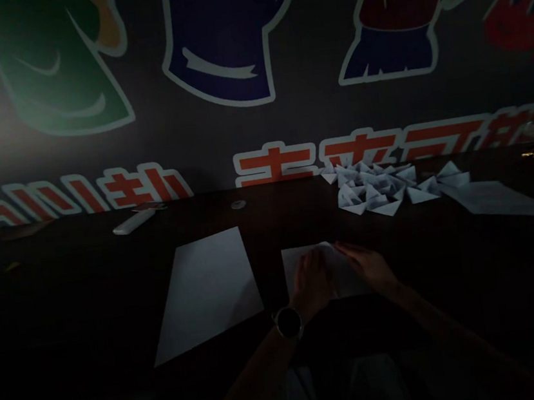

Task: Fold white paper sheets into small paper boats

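My left hand (312,283), with a black round-faced watch (288,322) on its wrist, lies palm down on a white sheet of paper (298,262). The sheet looks partly folded, with a raised crease under my fingers. My right hand (367,264) rests on the sheet's far right side, its fingers along the folded edge. Neither hand clearly grips anything. A flat, blank white sheet (205,292) lies angled to the left of my hands. The dim light hides the finer details of the folds.
A heap of several folded paper shapes (367,187) sits beyond my hands, with another large sheet (495,200) to its right. A white remote-like bar (134,221) and a small round object (238,204) lie at the dark table's far side, against a painted wall (239,129).
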`<control>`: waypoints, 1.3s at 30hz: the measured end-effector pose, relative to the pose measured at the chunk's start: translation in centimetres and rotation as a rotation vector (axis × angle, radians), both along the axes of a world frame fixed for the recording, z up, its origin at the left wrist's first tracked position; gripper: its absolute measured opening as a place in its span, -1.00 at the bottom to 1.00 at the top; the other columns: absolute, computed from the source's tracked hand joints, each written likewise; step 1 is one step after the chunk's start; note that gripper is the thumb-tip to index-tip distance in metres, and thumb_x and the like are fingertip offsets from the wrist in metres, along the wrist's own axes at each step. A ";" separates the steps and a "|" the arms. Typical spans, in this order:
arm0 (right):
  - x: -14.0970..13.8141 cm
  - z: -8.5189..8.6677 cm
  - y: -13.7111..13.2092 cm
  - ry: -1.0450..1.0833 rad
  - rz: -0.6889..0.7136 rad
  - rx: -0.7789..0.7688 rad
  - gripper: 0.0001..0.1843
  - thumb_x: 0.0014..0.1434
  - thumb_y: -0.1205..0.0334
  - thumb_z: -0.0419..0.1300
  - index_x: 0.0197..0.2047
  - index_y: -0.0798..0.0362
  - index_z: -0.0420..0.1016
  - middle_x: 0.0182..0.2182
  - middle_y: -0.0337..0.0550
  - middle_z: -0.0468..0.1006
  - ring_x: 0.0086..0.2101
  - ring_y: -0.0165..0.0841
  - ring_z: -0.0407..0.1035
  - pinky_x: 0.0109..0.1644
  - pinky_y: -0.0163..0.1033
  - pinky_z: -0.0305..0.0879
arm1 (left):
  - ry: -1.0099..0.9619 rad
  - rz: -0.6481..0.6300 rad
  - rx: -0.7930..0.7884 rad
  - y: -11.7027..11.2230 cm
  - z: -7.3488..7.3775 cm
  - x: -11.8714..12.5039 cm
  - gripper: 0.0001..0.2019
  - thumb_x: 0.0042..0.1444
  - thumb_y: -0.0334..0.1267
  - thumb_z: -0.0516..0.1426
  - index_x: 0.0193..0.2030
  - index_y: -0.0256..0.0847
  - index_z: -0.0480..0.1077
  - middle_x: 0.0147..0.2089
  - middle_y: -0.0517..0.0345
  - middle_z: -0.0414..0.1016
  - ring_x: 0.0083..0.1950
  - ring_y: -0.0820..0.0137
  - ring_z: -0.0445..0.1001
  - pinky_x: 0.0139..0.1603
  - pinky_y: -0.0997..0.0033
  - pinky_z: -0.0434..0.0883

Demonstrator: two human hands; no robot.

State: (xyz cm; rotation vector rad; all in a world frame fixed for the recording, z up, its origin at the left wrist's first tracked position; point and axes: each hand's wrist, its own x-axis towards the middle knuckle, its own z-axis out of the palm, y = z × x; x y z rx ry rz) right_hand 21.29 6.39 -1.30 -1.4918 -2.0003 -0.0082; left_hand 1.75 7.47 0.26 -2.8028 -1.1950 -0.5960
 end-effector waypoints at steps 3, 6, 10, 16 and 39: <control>-0.4 -0.2 -0.7 -0.002 0.126 -0.018 -0.50 0.19 0.37 -0.07 0.19 -0.07 0.27 0.18 -0.20 0.27 0.12 -0.33 0.22 0.20 -0.11 0.19 | -0.024 -0.047 -0.036 0.5 0.1 -0.5 -0.61 0.24 -0.33 -0.14 0.17 -0.41 0.15 0.22 -0.17 0.21 0.24 0.21 0.17 0.24 0.16 0.12; -0.4 -0.3 -1.0 0.010 0.209 -0.055 -0.49 0.20 0.39 -0.09 0.20 -0.04 0.24 0.21 -0.19 0.21 0.16 -0.34 0.15 0.23 -0.11 0.14 | -0.068 -0.095 -0.082 0.8 0.2 -1.0 -0.62 0.22 -0.37 -0.13 0.16 -0.39 0.13 0.21 -0.15 0.20 0.25 0.25 0.15 0.23 0.18 0.15; -0.4 -0.2 -1.2 -0.005 0.246 -0.066 -0.50 0.20 0.38 -0.06 0.22 0.00 0.22 0.22 -0.15 0.18 0.19 -0.31 0.08 0.26 -0.07 0.09 | -0.110 -0.019 -0.100 0.5 0.4 -1.2 -0.66 0.20 -0.34 -0.10 0.11 -0.32 0.17 0.15 -0.10 0.24 0.19 0.21 0.19 0.19 0.14 0.19; -0.8 0.2 -1.8 -0.027 0.289 -0.062 -0.51 0.24 0.32 -0.03 0.23 -0.07 0.18 0.22 -0.21 0.19 0.22 -0.29 0.03 0.25 -0.06 0.10 | -0.095 0.044 -0.091 0.0 0.7 -1.2 -0.65 0.19 -0.31 -0.05 0.12 -0.31 0.15 0.10 -0.08 0.24 0.11 0.22 0.23 0.16 0.15 0.19; -1.3 0.9 -2.5 -0.174 0.301 -0.064 -0.52 0.19 0.29 0.01 0.19 0.07 0.26 0.21 -0.05 0.21 0.22 -0.22 0.03 0.25 -0.01 0.09 | 0.023 0.056 -0.126 -0.2 0.9 -1.5 -0.52 0.25 -0.14 -0.14 0.25 -0.34 0.02 0.29 -0.13 0.09 0.28 0.17 0.07 0.26 0.10 0.03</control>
